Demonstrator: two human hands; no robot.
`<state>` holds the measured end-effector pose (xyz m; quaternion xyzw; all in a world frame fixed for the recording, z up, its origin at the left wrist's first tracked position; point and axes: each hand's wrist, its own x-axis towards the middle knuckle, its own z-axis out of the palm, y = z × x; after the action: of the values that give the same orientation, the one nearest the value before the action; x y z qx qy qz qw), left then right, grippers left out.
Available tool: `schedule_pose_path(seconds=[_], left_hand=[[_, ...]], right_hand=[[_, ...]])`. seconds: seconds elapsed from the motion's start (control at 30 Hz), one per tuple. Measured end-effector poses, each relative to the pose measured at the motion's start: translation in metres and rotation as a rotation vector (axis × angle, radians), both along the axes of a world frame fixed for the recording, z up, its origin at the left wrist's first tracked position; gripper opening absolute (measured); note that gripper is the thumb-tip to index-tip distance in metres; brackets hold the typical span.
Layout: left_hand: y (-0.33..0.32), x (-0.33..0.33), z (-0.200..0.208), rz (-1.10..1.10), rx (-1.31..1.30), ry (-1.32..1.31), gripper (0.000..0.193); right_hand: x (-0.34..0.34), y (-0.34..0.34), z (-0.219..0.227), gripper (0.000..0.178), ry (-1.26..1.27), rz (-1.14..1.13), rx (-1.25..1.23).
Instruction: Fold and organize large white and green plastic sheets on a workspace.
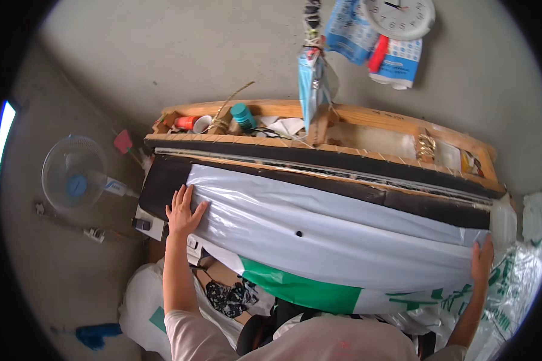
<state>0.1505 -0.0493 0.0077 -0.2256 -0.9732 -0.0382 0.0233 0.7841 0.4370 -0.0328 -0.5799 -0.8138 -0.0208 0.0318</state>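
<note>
1. Left hand (185, 213): fingers spread at the left edge of the plastic sheet (337, 231), thumb over it.
2. Right hand (482, 260): at the sheet's right end; cannot tell whether its fingers pinch.
3. The sheet lies across the dark tabletop (165, 180).
4. Beyond: wooden tray (271, 108), teal jar (243, 116) inside.
</note>
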Motion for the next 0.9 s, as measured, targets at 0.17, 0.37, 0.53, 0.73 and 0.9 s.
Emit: schedule_pose_path(seconds=[0.17, 0.37, 0.53, 0.73, 0.9], left_hand=[[0.025, 0.01, -0.012, 0.065, 0.017, 0.255, 0.051], [0.006, -0.016, -0.039, -0.228, 0.068, 0.221, 0.051], [0.028, 0.008, -0.017, -0.038, 0.006, 0.039, 0.068], [0.04, 0.02, -0.01, -0.032, -0.012, 0.043, 0.067], [0.021, 0.007, -0.013, 0.038, -0.024, 0.058, 0.065]], right_hand=[[0.005, 0.022, 0.009, 0.047, -0.103, 0.114, 0.174], [-0.068, -0.013, 0.006, 0.023, 0.326, 0.24, 0.325], [-0.03, -0.029, 0.027, 0.013, 0.762, -0.06, 0.181], [-0.04, 0.016, 0.05, 0.013, 0.338, 0.061, 0.196], [-0.07, 0.01, 0.018, 0.029, 0.735, 0.125, -0.205]])
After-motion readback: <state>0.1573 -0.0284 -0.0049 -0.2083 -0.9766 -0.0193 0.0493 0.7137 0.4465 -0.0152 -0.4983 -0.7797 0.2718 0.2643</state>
